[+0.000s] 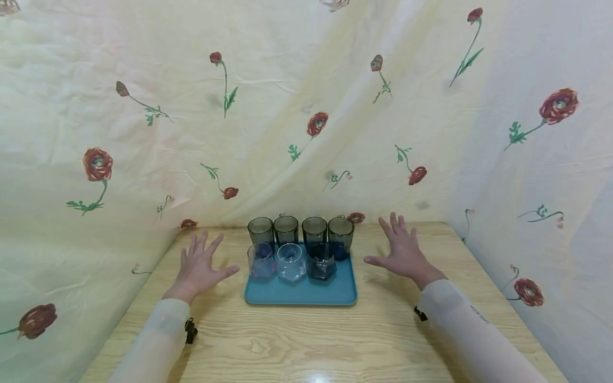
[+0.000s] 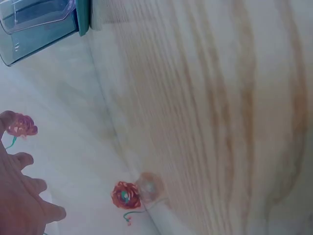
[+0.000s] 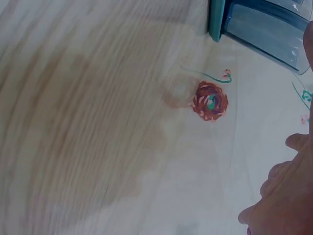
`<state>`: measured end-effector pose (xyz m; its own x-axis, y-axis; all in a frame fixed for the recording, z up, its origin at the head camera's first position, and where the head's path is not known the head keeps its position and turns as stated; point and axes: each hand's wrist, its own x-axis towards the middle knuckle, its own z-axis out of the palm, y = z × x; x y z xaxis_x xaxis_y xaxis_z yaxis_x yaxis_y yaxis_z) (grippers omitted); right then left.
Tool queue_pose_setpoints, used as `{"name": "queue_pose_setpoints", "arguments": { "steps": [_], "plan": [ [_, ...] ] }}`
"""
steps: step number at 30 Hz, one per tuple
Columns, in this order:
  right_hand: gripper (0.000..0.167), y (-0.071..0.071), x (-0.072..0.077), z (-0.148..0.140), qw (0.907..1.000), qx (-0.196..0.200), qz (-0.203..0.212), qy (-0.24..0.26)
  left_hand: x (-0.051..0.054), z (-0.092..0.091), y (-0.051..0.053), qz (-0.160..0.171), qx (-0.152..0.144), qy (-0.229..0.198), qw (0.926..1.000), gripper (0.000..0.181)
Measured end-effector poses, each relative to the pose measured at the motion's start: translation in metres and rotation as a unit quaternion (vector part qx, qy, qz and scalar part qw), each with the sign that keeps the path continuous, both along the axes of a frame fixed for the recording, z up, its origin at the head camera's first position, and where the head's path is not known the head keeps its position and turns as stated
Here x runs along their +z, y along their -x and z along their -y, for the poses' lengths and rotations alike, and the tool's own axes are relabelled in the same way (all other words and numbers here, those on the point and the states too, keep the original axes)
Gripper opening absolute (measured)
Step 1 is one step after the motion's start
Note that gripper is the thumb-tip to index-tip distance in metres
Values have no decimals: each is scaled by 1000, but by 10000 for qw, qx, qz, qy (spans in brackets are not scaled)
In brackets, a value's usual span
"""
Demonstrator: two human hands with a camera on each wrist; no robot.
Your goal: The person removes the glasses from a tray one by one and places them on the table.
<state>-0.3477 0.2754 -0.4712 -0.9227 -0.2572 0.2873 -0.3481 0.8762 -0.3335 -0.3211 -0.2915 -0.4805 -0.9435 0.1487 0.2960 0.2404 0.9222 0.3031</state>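
A blue tray (image 1: 300, 296) lies on the wooden table and bears two rows of glasses. Several tall smoky glasses make up the back row, the rightmost smoky glass (image 1: 341, 234) among them. In front stand three short faceted glasses: a pinkish glass (image 1: 261, 265), a clear glass (image 1: 291, 265) and a dark grey glass (image 1: 321, 266). My left hand (image 1: 198, 270) is spread to the left of the tray, holding nothing. To the right of the tray, my right hand (image 1: 401, 251) has its fingers spread and is empty too. Each wrist view catches only part of a hand and a tray edge.
A light wooden table (image 1: 297, 346) extends around the tray. Behind it and along both sides hangs a pale cloth (image 1: 273, 133) printed with red flowers. A small black clip (image 1: 190, 331) is at the left sleeve, and another dark piece (image 1: 420, 314) at the right.
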Motion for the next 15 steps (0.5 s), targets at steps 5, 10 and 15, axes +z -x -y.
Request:
{"name": "queue_pose_setpoints", "arguments": {
  "steps": [5, 10, 15],
  "plan": [
    [123, 3, 1, 7, 9990, 206, 167, 348, -2, -2, -3, 52, -28, -34, 10000, 108],
    [121, 6, 1, 14, 9941, 292, 569, 875, -4, -3, -7, 163, -89, -193, 9996, 105],
    [115, 9, -1, 22, 9885, 208, 819, 1254, -6, -2, -11, 401, -70, -360, 9985, 104]
  ]
}}
